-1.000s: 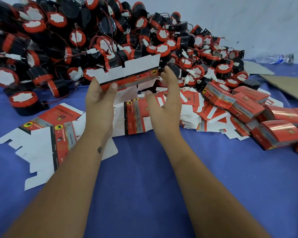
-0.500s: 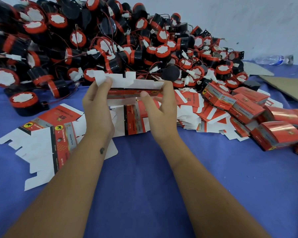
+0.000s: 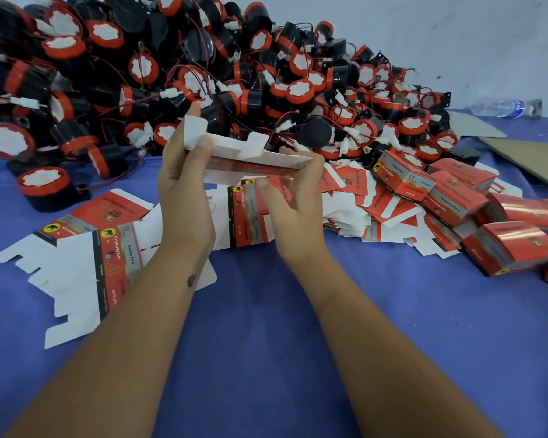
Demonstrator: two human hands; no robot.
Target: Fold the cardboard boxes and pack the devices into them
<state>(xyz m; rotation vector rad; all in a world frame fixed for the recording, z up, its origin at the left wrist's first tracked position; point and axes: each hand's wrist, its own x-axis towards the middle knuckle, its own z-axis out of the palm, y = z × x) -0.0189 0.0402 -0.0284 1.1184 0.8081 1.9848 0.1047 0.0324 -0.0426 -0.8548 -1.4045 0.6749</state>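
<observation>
Carton blank (image 3: 253, 159) now flatter between both hands.

blue-covered bench (image 3: 266, 358), crowded along its far side

a heap of black-and-red devices (image 3: 203, 74), flat box blanks (image 3: 86, 267), folded red boxes (image 3: 456, 197), a plastic bottle (image 3: 503, 107), brown cardboard (image 3: 529, 156).

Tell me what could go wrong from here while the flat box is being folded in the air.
1. Both the left hand and the right hand pinch the box blank only at its ends, so the unsupported middle could crease off the fold lines.
2. It is held right in front of the heap of devices; loose red wires and white plugs there could snag a flap.
3. If dropped, it may mix with the flat blanks underneath.
</observation>
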